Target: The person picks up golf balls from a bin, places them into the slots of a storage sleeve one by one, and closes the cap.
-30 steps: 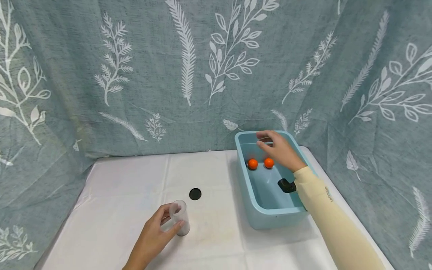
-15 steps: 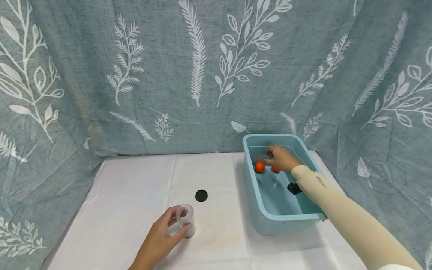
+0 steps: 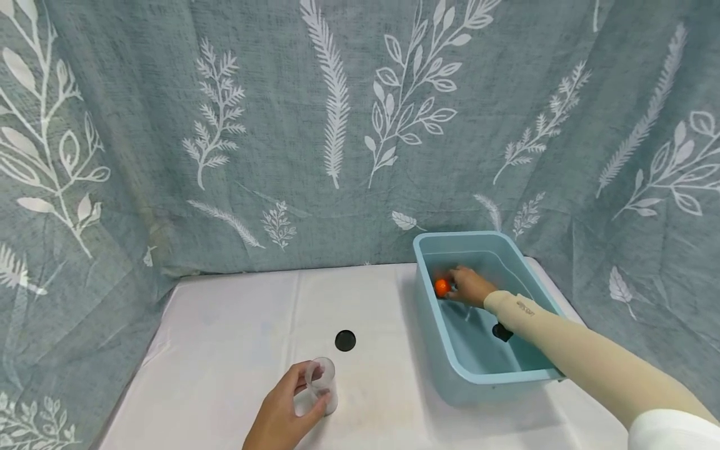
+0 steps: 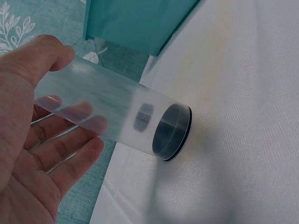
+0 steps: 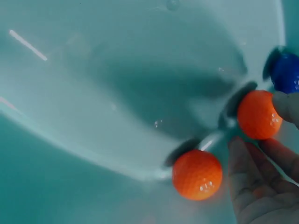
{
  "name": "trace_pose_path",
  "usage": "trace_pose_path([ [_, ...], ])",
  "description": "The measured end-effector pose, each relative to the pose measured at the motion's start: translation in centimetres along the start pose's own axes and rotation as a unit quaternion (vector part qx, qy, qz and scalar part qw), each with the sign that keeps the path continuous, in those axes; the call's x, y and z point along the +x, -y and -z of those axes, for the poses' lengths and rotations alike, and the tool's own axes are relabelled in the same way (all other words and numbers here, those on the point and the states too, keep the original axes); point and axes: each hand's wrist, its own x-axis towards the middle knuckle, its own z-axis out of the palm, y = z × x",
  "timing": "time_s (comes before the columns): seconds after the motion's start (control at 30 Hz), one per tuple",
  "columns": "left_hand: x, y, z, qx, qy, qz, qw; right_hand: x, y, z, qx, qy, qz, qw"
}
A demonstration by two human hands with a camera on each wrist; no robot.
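Observation:
My left hand [image 3: 292, 403] holds a clear plastic tube [image 3: 329, 390] upright on the white cloth, thumb on one side and fingers on the other. A black cap [image 4: 173, 133] closes its lower end in the left wrist view. Inside the light blue bin [image 3: 450, 350], my right hand [image 3: 471, 287] is at an orange golf ball [image 5: 257, 115], its thumb overlapping the ball and fingertips at the opposite edge. Another orange golf ball [image 5: 197, 175] lies close by against the wall. A blue ball [image 5: 286, 73] sits just beyond the thumb, partly cut off by the frame.
On the cloth [image 3: 236, 350] lies a black round disc [image 3: 345, 340], between the tube and the bin. A grey-green leaf-patterned curtain [image 3: 270, 137] hangs behind and at both sides. Under the right sleeve a small black device [image 3: 502, 332] shows.
My right hand has gone down into the bin, from above the balls to an orange golf ball. My left hand keeps hold of the tube. The head view has shifted slightly.

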Motion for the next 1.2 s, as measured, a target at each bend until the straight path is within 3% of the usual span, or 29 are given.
trace_pose_path([
  [0.13,-0.4,-0.3,-0.5,0.011,-0.006,-0.008,0.9999,-0.4,-0.3,-0.6,0.020,-0.017,0.003,0.9997],
  [0.43,-0.5,-0.5,-1.5,0.021,-0.023,-0.045,0.9985,-1.3,-0.5,-1.4,0.090,-0.070,-0.042,0.9926],
  [0.67,-0.7,-0.4,-1.7,0.031,-0.033,-0.087,0.9951,-1.4,-0.8,-2.2,0.110,-0.077,-0.084,0.9874],
  [0.87,-0.4,-0.8,-1.4,0.017,-0.016,-0.050,0.9985,-1.4,-0.1,-0.6,0.133,-0.078,-0.098,0.9833],
  [1.2,0.2,-0.2,-0.8,-0.025,-0.013,-0.027,0.9992,-0.9,1.7,2.7,0.145,-0.065,-0.052,0.9859],
])
